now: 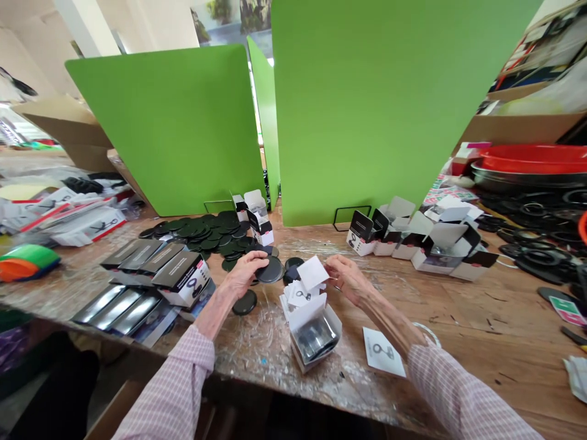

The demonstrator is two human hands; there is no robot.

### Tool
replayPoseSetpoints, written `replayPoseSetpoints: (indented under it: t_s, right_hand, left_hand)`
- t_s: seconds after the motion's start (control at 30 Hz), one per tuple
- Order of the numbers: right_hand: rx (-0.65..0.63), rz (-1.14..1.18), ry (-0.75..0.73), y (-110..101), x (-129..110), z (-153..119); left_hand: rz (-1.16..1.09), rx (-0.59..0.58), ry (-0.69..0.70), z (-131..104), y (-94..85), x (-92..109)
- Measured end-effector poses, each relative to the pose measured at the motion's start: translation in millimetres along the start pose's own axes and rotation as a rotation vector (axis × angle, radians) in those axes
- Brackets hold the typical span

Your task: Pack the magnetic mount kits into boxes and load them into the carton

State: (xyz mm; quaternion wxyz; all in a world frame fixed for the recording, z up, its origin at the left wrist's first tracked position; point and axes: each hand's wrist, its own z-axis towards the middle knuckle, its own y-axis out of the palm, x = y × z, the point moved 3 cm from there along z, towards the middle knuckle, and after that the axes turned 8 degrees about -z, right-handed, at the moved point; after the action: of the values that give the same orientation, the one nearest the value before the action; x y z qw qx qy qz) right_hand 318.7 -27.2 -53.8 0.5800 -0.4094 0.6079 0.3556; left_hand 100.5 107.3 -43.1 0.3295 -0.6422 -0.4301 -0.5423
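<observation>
My left hand (247,274) is closed on the edge of a flat black disc (269,269), raised just over the table. In my right hand (347,278) a small white leaflet (313,273) is pinched by its right edge. Below it lie more white leaflets (300,293), one printed with a ring-shaped drawing. An opened small box (316,337) stands at the table's front, flaps up, with something in clear plastic inside. Another printed leaflet (383,351) rests under my right forearm. One loose black disc (244,302) lies below my left hand.
A pile of black discs (206,232) spreads behind my left hand. Closed boxes (178,275) are stacked at the left. Several opened boxes (440,244) stand at the right, beside black rings (532,244). Green partitions (367,110) rise along the back.
</observation>
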Motion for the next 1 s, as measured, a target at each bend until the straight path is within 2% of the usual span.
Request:
replayPoseSetpoints:
  t_s: [0.2,0.4,0.6,0.8,1.0]
  right_hand:
    - [0.018,-0.064,0.011,7,2,-1]
    - [0.036,-0.157,-0.09,9,7,1]
    - [0.117,-0.089,-0.138,4,-5,4]
    - [0.039,0.077,-0.142,14,-24,-7]
    - [0.017,0.148,-0.119,21,-27,-11]
  left_hand:
    - [-0.226,-0.058,-0.03,-4,27.1,2]
    - [-0.329,-0.075,-0.091,-2,37.6,-6]
    - [-0.409,-0.161,-0.121,-6,57.1,3]
    - [-0.457,-0.2,-0.095,-11,75.7,10]
    - [-0.451,-0.193,-0.059,-17,88.5,18]
